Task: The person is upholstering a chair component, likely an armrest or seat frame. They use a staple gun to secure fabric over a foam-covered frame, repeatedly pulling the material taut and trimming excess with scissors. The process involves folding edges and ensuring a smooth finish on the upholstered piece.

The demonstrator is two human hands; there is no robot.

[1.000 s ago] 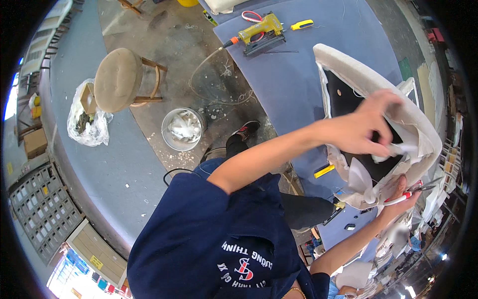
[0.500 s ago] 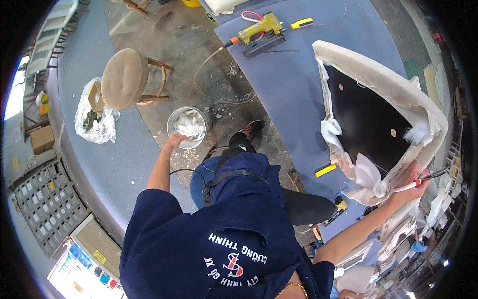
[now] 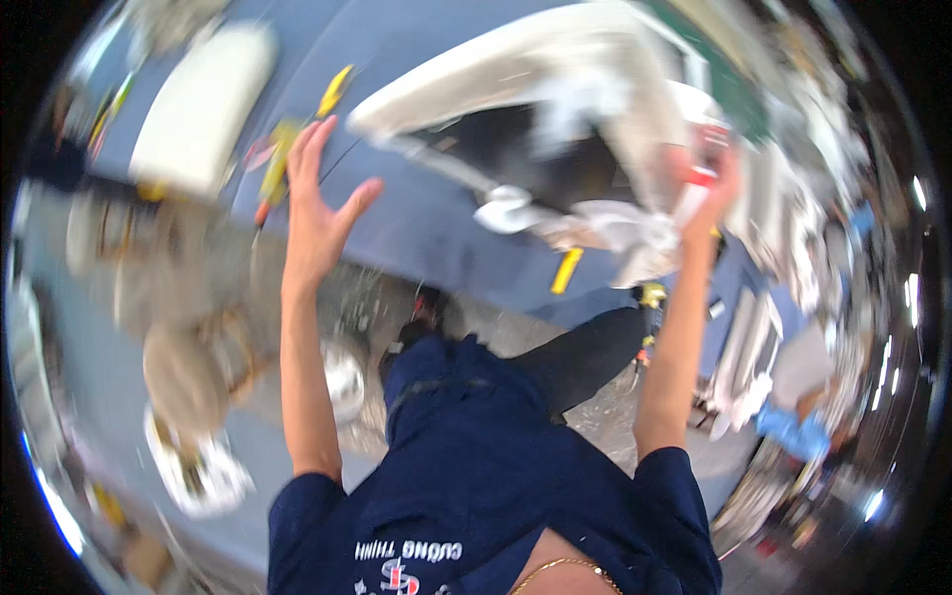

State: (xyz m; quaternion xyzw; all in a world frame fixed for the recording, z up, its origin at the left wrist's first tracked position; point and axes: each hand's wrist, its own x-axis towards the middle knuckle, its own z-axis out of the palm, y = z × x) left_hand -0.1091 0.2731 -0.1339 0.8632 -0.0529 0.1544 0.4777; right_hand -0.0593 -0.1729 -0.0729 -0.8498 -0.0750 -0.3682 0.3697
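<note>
My left hand (image 3: 319, 213) is raised over the blue table with its fingers spread and nothing in it. Just past it lie a yellow-green staple gun (image 3: 280, 164) and a yellow-handled screwdriver (image 3: 335, 89). My right hand (image 3: 722, 193) is closed around a tool with red-and-white handles (image 3: 698, 180); motion blur hides its exact kind. That hand is at the right end of a beige upholstered piece (image 3: 446, 79). Its underside shows a black panel (image 3: 481, 144), with white stuffing (image 3: 585, 99) over part of it and loose padding (image 3: 508, 210) along the near edge.
A short yellow object (image 3: 567, 271) lies near the table's front edge. At the far left of the table is a cream padded piece (image 3: 203, 109). On the floor at left stand a bucket (image 3: 344, 382) with white scraps, a round stool (image 3: 183, 372) and a plastic bag (image 3: 198, 481).
My view has turned right toward the table. My left hand has left the bucket and risen over the table, fingers open. My right hand still grips the tool by the upholstered piece.
</note>
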